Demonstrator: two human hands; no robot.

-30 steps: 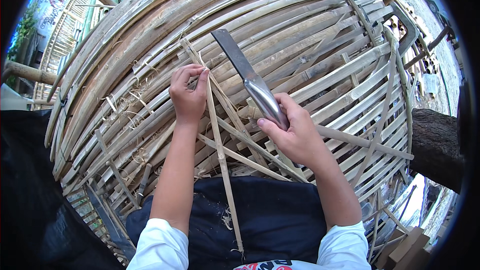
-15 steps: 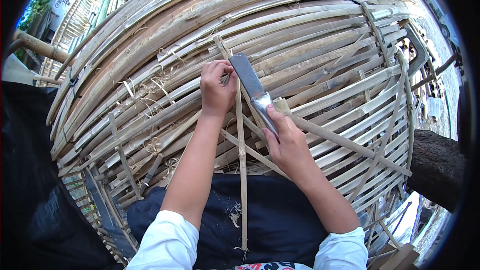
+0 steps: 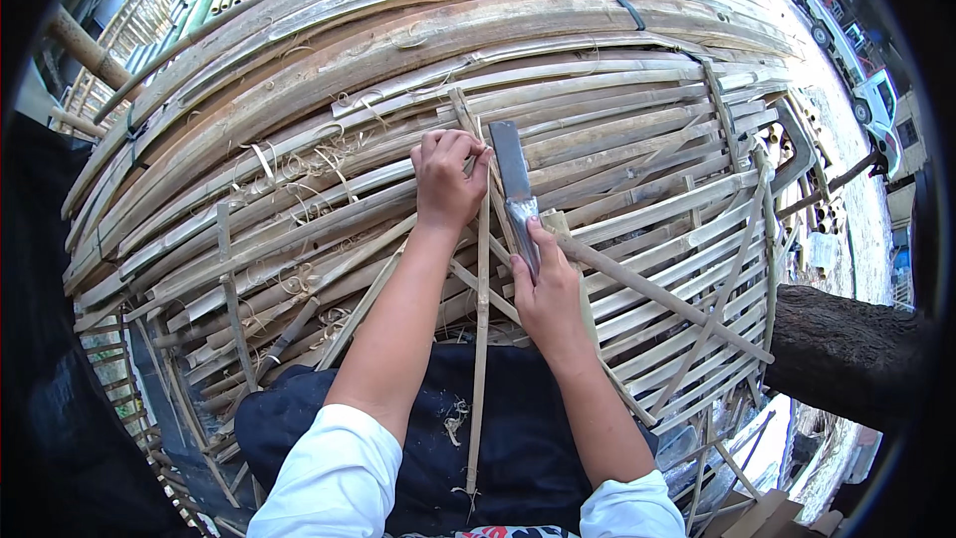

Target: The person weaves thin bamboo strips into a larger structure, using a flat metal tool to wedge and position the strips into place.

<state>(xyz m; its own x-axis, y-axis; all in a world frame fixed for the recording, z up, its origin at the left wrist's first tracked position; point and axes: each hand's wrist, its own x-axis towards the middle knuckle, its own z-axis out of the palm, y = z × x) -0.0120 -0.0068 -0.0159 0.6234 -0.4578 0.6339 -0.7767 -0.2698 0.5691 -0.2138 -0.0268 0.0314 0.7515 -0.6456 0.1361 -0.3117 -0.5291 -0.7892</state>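
My left hand [image 3: 448, 179] is closed, its thumb and fingers pinching the upper end of a narrow bamboo strip [image 3: 482, 339]. The strip runs down between my forearms onto the dark cloth [image 3: 423, 418] over my lap. In my right hand [image 3: 550, 304] is a broad, square-ended knife [image 3: 512, 164], gripped by its metal-wrapped handle. Its grey blade points away from me, close to the right of my left fingertips; whether it touches the strip I cannot tell. Behind the hands, a slanted bamboo stick [image 3: 461, 108] leans over the stacked slats.
Long split bamboo slats [image 3: 418, 25] fill the far side, with curled shavings [image 3: 339, 164] among them. A round pole [image 3: 667, 291] slants down to the right over a slatted bamboo panel [image 3: 697, 324]. A thick dark log [image 3: 841, 349] lies at right; parked vehicles [image 3: 876, 105] stand beyond.
The knife has turned more upright, and my right hand has come nearer my left forearm. My left hand still pinches the strip. The whole view has shifted slightly, showing more at the far right.
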